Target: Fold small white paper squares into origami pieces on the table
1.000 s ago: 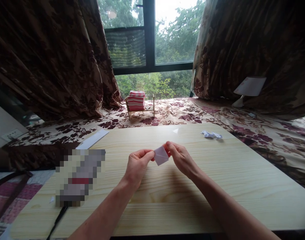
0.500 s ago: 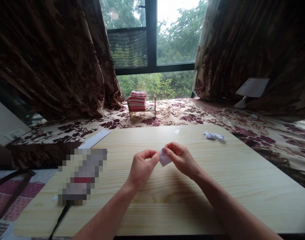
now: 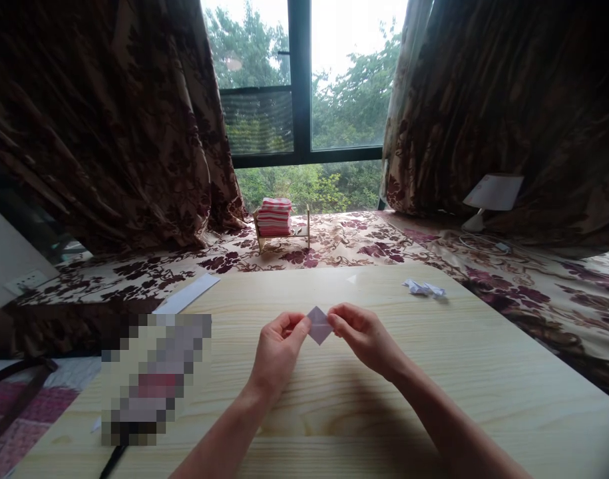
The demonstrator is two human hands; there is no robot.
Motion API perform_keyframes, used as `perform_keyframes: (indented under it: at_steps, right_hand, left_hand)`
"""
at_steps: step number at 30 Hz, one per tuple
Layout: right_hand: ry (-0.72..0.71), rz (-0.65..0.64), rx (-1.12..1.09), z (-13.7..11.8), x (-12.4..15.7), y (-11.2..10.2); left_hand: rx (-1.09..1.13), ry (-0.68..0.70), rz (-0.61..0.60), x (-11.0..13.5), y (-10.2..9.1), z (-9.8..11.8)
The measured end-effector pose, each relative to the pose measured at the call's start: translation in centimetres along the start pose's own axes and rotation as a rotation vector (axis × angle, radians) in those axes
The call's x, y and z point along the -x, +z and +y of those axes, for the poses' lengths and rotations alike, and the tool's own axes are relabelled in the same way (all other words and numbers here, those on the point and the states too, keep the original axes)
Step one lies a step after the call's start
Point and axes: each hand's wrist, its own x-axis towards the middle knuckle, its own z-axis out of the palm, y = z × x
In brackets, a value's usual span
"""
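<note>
A small square of white paper [image 3: 319, 326] is held up over the table, turned like a diamond, with faint crease lines across it. My left hand [image 3: 283, 342] pinches its left corner between thumb and fingers. On the opposite corner, my right hand [image 3: 357, 329] pinches it the same way. Beyond my right hand, several folded white paper pieces [image 3: 424, 288] lie together near the table's far right corner. A tiny white paper triangle [image 3: 352, 279] rests by the far edge.
On the wooden table [image 3: 264, 432], a white paper strip [image 3: 187, 294] lies at the far left, near a blurred-out object [image 3: 159, 376] with a black cord. Behind, a small rack holds striped folded cloths [image 3: 275, 217]; a lamp [image 3: 492, 193] stands at right on the floral cover.
The paper has turned into a level diamond and more of its face shows. My hands have moved slightly apart to its side corners. The whole view has shifted, so the scene sits lower.
</note>
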Motion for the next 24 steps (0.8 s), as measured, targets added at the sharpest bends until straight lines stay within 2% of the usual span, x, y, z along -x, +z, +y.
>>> perform_keyframes:
  at_steps: [5,7,11,15,20,24]
  right_hand:
    - [-0.066,-0.02,0.08,0.0,0.2,0.5]
    - [-0.073,-0.021,0.096,0.0,0.2,0.7]
    - [-0.055,-0.039,0.092,-0.1,0.2,0.8]
    - [-0.044,-0.06,0.091,-0.2,0.3,1.0]
    - [-0.023,-0.072,0.097,0.2,0.3,1.3]
    - [0.011,-0.11,0.089,0.9,-0.6,0.5]
  left_hand:
    - [-0.154,0.144,0.042,0.1,0.1,0.3]
    - [-0.127,0.117,0.012,0.1,0.1,0.3]
    - [0.085,-0.024,-0.055,0.0,0.2,0.0]
    - [0.141,-0.06,-0.092,0.2,0.4,0.0]
    - [-0.062,-0.02,-0.098,0.3,0.5,-0.1]
    - [-0.149,0.011,-0.138,-0.8,0.4,0.4]
